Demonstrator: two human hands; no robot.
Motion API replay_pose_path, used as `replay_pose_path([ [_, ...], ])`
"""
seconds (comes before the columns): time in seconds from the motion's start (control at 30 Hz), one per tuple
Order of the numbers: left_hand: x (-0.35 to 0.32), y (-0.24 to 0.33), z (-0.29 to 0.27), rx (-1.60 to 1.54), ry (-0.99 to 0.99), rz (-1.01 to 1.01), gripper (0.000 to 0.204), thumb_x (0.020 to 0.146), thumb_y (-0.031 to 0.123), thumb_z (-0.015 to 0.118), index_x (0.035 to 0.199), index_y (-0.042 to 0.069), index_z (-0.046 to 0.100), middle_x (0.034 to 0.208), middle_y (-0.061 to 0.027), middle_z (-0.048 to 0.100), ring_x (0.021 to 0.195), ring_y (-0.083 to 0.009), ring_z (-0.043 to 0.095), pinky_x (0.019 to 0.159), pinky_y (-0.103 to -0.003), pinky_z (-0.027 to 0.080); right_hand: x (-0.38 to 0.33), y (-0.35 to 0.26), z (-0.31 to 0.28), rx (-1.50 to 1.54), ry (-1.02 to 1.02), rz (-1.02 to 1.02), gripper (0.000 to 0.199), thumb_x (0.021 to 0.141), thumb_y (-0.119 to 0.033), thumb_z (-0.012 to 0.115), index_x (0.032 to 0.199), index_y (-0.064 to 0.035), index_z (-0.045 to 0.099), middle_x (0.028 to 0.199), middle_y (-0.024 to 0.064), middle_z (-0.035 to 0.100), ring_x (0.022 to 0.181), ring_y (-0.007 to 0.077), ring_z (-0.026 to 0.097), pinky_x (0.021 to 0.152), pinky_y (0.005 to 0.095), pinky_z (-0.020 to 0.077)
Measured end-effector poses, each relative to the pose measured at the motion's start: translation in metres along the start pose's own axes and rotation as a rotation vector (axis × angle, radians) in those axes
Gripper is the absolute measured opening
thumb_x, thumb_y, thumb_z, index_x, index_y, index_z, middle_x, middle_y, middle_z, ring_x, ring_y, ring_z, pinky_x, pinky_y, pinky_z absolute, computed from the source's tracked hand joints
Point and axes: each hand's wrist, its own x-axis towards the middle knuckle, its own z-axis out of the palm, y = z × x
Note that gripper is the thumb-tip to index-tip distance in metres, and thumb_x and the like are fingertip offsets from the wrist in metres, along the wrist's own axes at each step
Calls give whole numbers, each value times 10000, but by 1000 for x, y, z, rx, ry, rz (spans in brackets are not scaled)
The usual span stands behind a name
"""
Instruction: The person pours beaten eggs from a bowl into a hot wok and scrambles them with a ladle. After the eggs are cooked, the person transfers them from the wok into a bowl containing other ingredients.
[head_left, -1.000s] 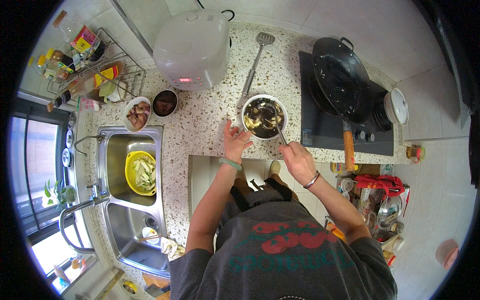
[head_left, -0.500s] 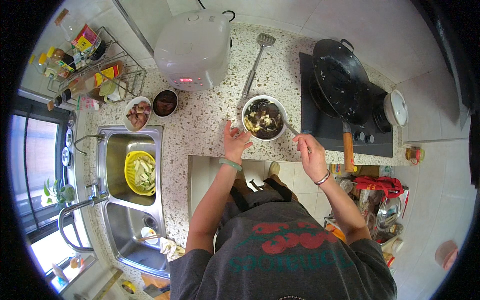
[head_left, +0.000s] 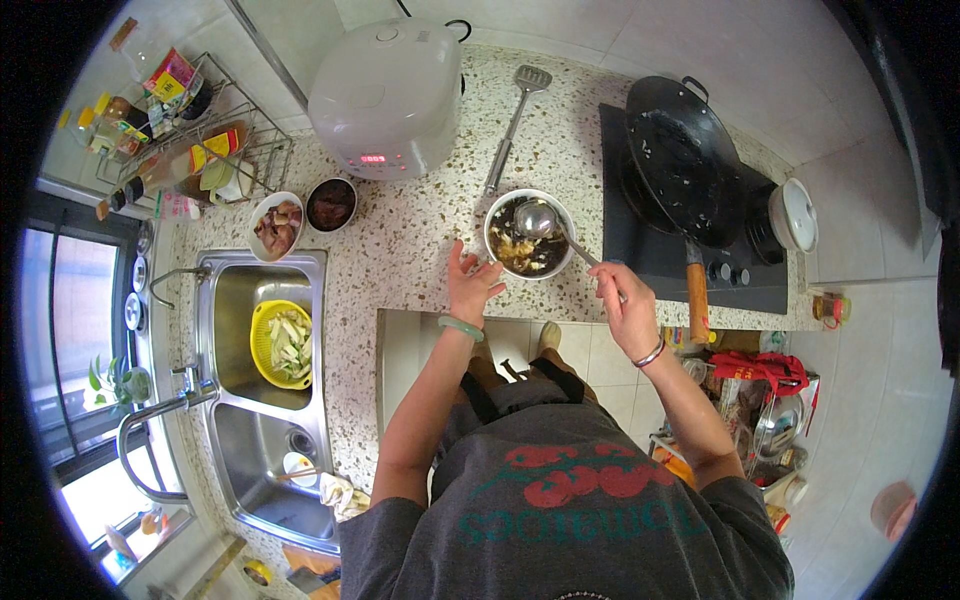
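Near the centre of the frame we see a round white bowl (head_left: 529, 236) on the speckled stone counter (head_left: 400, 240), filled with dark broth and pale pieces. Our right hand (head_left: 625, 305) has its fingers clenched round the thin handle of a shiny metal ladle (head_left: 536, 220), whose rounded scoop sits over the bowl. Our left hand (head_left: 470, 285), a pale green bangle on its wrist, rests with fingers released and spread, their tips against the bowl's lower left rim.

To the right, a black wok (head_left: 685, 160) with a wooden handle sits on a flat dark cooktop (head_left: 650, 255); a white lidded pot (head_left: 795, 213) stands at its right edge. Above the bowl lies a slotted metal spatula (head_left: 512, 120), and a glossy white rice cooker (head_left: 388, 95) sits at upper centre. Left of it, two small bowls hold raw meat (head_left: 277, 225) and something dark (head_left: 331, 204). In the steel double sink (head_left: 235, 300) at left, a yellow colander (head_left: 282, 343) holds pale cut vegetables. A wire rack (head_left: 250, 150) at upper left carries bottles.
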Motion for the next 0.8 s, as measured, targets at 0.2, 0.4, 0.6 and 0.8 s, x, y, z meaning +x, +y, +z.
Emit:
replay_pose_path([
  [0.2,0,-3,0,37,7,31,864,798,1,699,1466,201,188,1349,-162,316,1081,-255,549,793,-419,588,19,20,3,559,100,456,303,1009,-256,444,954,0,597,607,35,539,467,81,492,439,242,452],
  [0.4,-3,-1,-2,6,2,10,875,800,-5,701,1471,207,181,1340,-130,312,1110,-248,511,781,-401,578,24,47,6,905,181,721,314,996,-282,450,935,-4,584,625,36,541,450,113,475,428,293,483],
  [0.6,-11,3,-5,-2,-3,37,818,826,39,686,1463,189,196,1366,-162,304,1118,-282,518,828,-436,575,9,77,14,1270,163,963,242,987,-215,442,968,-18,581,695,28,527,527,93,448,489,258,447],
  [0.8,-17,5,-7,5,9,38,782,847,42,660,1464,185,202,1365,-163,310,1148,-283,491,842,-448,570,-11,106,24,1985,21,1121,187,977,-177,439,984,-33,558,745,9,495,551,75,426,533,227,417],
])
